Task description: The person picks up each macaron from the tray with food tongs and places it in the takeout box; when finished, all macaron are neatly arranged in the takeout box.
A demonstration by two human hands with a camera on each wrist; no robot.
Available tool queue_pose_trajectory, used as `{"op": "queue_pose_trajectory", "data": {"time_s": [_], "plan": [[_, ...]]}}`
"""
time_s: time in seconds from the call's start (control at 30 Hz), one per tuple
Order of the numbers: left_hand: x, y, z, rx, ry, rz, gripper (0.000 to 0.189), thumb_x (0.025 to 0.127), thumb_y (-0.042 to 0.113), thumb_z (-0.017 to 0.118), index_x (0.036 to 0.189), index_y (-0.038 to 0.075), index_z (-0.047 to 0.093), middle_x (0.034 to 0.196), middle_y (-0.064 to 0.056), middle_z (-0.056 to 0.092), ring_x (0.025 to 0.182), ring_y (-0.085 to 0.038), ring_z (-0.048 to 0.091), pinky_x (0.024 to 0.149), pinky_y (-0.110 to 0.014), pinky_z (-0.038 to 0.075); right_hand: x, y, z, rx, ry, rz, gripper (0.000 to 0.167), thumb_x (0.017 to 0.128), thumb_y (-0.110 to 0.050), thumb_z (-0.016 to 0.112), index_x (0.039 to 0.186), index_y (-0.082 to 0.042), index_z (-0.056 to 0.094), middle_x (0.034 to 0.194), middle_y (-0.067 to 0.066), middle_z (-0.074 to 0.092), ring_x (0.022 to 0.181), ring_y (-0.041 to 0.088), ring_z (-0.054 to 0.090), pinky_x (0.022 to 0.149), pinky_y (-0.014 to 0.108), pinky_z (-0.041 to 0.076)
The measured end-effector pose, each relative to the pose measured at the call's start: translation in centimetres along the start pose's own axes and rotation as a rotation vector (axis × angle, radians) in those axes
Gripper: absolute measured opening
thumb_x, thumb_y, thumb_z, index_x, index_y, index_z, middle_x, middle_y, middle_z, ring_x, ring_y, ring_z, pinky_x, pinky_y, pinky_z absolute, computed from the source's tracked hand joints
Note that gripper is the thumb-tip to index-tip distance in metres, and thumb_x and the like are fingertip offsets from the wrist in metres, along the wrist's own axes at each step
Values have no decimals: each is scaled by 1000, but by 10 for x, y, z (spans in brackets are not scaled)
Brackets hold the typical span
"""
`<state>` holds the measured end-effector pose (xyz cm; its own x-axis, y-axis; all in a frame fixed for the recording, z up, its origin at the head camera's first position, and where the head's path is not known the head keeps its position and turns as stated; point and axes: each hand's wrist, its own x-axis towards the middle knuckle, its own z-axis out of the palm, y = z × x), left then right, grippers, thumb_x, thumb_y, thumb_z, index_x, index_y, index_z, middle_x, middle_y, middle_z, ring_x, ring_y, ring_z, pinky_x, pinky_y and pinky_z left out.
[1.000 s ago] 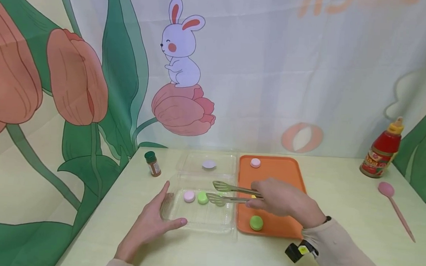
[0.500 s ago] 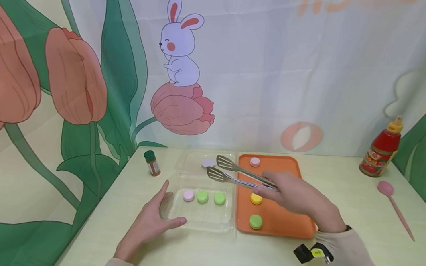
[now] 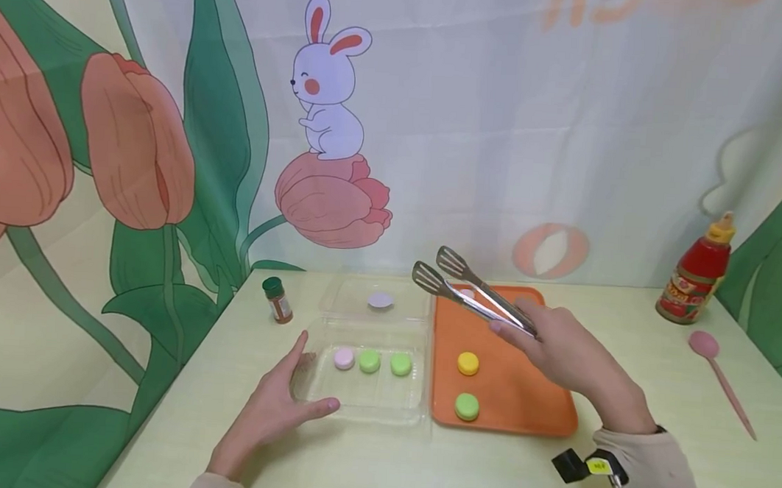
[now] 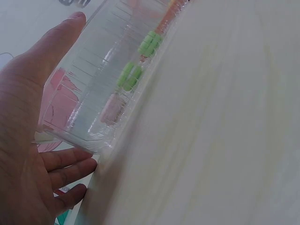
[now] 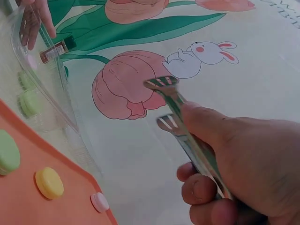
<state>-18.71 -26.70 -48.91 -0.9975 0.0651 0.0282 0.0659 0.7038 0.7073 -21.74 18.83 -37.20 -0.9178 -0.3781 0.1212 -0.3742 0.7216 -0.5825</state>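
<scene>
My right hand point(image 3: 567, 349) grips metal tongs point(image 3: 477, 296) above the far part of the orange tray point(image 3: 523, 387). The tongs' slotted ends point left and stand apart, with nothing between them. On the tray lie a yellow macaron point(image 3: 468, 364) and a green macaron point(image 3: 466, 406); a pink macaron point(image 5: 99, 202) near the far edge is partly hidden by the tongs in the head view. A clear plastic container point(image 3: 369, 401) holds a pink macaron point(image 3: 344, 358) and two green macarons point(image 3: 385, 362) in a row. My left hand point(image 3: 276, 407) rests at its left end, thumb and fingers spread.
The container's raised lid point(image 3: 348, 297) has a pale oval spot point(image 3: 381, 300). A green-capped spice jar point(image 3: 277, 300) stands at the back left. At the right are a red sauce bottle point(image 3: 694, 278) and a pink spoon point(image 3: 722, 383). A printed curtain point(image 3: 463, 130) hangs behind the table.
My right hand has lifted the tongs up and away to the right from the container, uncovering the right green macaron in it and the yellow one on the tray. My left hand stays in place.
</scene>
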Motion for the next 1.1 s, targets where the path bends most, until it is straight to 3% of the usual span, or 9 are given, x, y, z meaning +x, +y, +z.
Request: {"op": "queue_pose_trajectory", "data": {"time_s": [0.2,0.47,0.53,0.77,0.93,1.1], "plan": [[0,-2,1,0,4,5,136,81,62,96,181,24,12,174,-14,47,165,-38,36,133,-66,28,6,2,2,16,110,39,57,113,-54,62,137,-3,59,79,3,55,67,19,52,59,35,44],[1,-4,1,-4,8,18,136,80,63,96,181,24,12,174,-15,47,165,-39,37,133,-66,28,23,11,16,-5,258,147,58,111,-60,63,109,-3,54,74,6,48,63,23,49,57,36,40],[1,-4,1,-5,5,16,136,81,63,96,181,25,12,174,-15,46,165,-39,36,133,-66,28,28,16,22,7,259,175,59,110,-61,63,109,-3,54,74,6,49,62,24,50,56,35,40],[1,-3,1,-1,2,13,136,81,63,96,181,26,12,175,-15,45,166,-39,35,133,-67,29,35,35,41,16,229,271,67,110,-63,60,137,-1,57,83,10,62,67,25,59,55,36,45],[1,-3,1,0,2,14,136,81,63,95,181,25,12,175,-15,45,165,-39,36,133,-67,29,40,45,50,-6,184,322,60,111,-59,63,119,0,56,77,10,59,60,24,57,51,34,43],[1,-3,1,-2,5,17,137,80,62,96,181,24,12,174,-16,46,165,-39,37,133,-66,29,42,46,57,-33,140,331,57,112,-51,65,123,5,58,81,12,63,63,26,60,52,35,46]]}}
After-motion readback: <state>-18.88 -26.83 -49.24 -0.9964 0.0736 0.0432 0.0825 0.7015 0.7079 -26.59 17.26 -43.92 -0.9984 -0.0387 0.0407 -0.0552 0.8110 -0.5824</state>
